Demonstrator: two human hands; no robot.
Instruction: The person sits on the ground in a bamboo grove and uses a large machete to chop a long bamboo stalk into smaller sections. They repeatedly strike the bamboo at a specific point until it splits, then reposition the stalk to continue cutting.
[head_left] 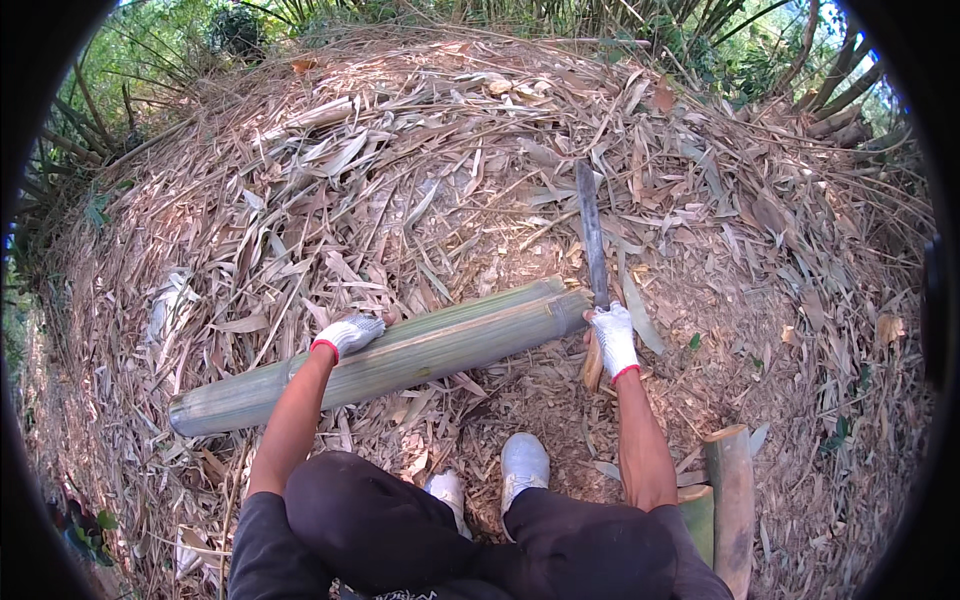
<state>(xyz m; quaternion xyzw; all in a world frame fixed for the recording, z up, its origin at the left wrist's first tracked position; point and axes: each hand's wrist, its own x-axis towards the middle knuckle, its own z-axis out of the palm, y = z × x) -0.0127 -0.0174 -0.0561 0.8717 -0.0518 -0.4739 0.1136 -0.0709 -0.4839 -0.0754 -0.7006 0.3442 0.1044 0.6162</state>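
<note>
A thick green bamboo pole (pixel 420 355) lies slantwise before my feet, its left end nearer to me. A pale split line runs along its upper side toward the right end. My left hand (pixel 352 333), in a white knit glove with a red cuff, holds the pole left of its middle; its fingertips are partly hidden over the far side. My right hand (pixel 612 335), gloved alike, is closed round the wooden handle of a machete (pixel 592 230) beside the pole's right end. The long dark blade points away from me.
Dry bamboo leaves and husks (pixel 250 250) cover the ground. Cut bamboo pieces (pixel 732 500) stand or lean by my right leg. My light-coloured shoes (pixel 524 465) are close to the pole's near side. Bamboo clumps (pixel 850 95) grow along the far edge.
</note>
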